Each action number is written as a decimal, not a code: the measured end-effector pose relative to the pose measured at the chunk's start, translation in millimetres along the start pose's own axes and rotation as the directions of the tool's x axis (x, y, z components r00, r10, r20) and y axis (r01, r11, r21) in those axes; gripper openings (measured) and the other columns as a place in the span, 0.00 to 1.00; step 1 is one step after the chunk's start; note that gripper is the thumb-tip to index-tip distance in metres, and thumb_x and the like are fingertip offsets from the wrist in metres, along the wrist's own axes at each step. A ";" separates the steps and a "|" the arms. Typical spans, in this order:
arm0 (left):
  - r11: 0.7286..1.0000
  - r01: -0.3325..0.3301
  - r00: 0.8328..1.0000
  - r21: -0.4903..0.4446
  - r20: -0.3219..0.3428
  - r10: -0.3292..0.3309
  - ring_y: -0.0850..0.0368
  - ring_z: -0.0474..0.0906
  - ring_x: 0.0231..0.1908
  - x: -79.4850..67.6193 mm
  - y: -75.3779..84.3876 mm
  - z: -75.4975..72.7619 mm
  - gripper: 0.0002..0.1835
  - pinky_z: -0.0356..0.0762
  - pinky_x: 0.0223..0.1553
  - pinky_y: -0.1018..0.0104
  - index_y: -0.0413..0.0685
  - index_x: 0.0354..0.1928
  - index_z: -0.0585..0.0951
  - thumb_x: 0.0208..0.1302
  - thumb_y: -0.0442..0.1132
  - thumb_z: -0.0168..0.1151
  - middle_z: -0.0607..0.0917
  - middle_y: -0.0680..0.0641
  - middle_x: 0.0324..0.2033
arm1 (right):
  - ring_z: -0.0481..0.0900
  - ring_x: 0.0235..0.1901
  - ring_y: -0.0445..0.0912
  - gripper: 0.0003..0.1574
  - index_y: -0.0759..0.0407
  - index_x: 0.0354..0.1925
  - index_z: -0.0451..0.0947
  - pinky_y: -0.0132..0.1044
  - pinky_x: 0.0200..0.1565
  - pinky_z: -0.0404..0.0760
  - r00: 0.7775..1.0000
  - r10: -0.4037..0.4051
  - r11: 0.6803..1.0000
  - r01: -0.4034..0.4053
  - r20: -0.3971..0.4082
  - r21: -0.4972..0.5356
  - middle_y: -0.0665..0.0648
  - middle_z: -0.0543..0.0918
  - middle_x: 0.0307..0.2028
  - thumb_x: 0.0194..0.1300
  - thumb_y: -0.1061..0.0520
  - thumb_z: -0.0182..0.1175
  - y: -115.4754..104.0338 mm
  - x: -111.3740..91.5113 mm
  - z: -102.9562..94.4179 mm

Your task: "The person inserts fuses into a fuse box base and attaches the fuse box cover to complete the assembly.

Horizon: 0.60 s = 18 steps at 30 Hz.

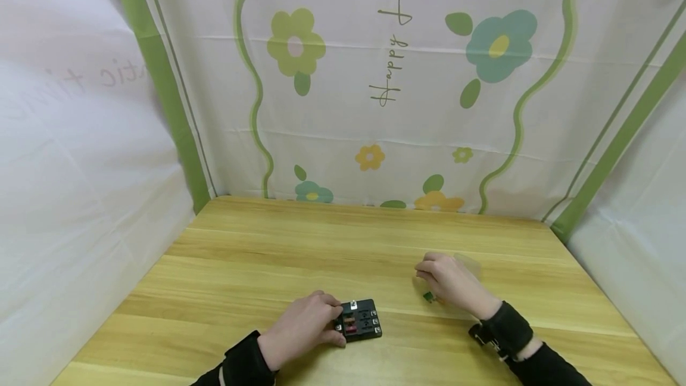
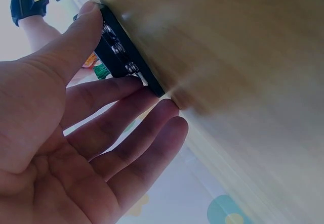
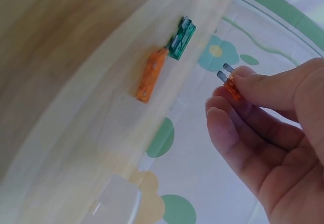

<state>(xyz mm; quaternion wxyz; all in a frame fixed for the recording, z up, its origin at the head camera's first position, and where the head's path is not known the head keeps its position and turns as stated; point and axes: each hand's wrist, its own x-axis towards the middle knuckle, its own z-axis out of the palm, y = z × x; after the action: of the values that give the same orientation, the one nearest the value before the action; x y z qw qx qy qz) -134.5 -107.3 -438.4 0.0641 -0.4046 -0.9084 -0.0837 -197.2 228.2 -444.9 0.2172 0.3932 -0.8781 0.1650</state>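
Note:
My left hand (image 1: pixel 305 323) grips the left side of a black fuse block (image 1: pixel 367 321) on the table, thumb at the near edge and fingers at the far edge. A brownish fuse (image 1: pixel 349 318) and a red fuse (image 1: pixel 351 329) sit in its left slots. Farther right, my right hand (image 1: pixel 452 279) is raised a little over the table. Between its thumb and fingertips it pinches an orange blade fuse (image 3: pixel 232 88), the two metal prongs pointing out. Below that hand lie a green blade fuse (image 3: pixel 183 38) and another orange fuse (image 3: pixel 151 76), end to end.
A translucent plastic piece (image 1: pixel 468 264) lies just behind my right hand, also seen as a pale plastic edge (image 3: pixel 116 204) in the right wrist view. White curtains (image 1: pixel 343 118) with printed flowers enclose the wooden table (image 1: pixel 241 267) at the back and sides.

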 end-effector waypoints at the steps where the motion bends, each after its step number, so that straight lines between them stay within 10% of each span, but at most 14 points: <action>1: 1.000 0.001 1.000 0.003 -0.001 -0.001 0.60 0.77 0.41 0.0 0.0 0.0 0.18 0.74 0.39 0.70 0.54 0.29 0.81 0.49 0.61 0.66 0.82 0.54 0.40 | 0.69 0.23 0.31 0.07 0.57 0.33 0.83 0.22 0.24 0.69 1.000 0.001 1.000 -0.001 0.003 0.006 0.45 0.74 0.26 0.56 0.67 0.65 0.2 -0.1 0.3; 18: 0.998 0.026 0.999 0.051 0.037 -0.028 0.60 0.76 0.40 1.5 3.5 -1.8 0.22 0.74 0.40 0.70 0.52 0.35 0.83 0.50 0.62 0.65 0.82 0.54 0.40 | 0.76 0.27 0.35 0.07 0.57 0.34 0.83 0.24 0.29 0.73 0.999 0.014 1.000 -0.014 0.038 0.011 0.47 0.78 0.29 0.55 0.65 0.66 -2.1 1.9 -1.5</action>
<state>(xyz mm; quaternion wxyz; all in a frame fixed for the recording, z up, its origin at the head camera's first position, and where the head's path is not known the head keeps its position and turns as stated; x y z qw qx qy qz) -132.9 -104.3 -436.0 0.0562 -0.3921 -0.9166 -0.0540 -196.3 226.4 -442.5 0.1971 0.3913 -0.8838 0.1640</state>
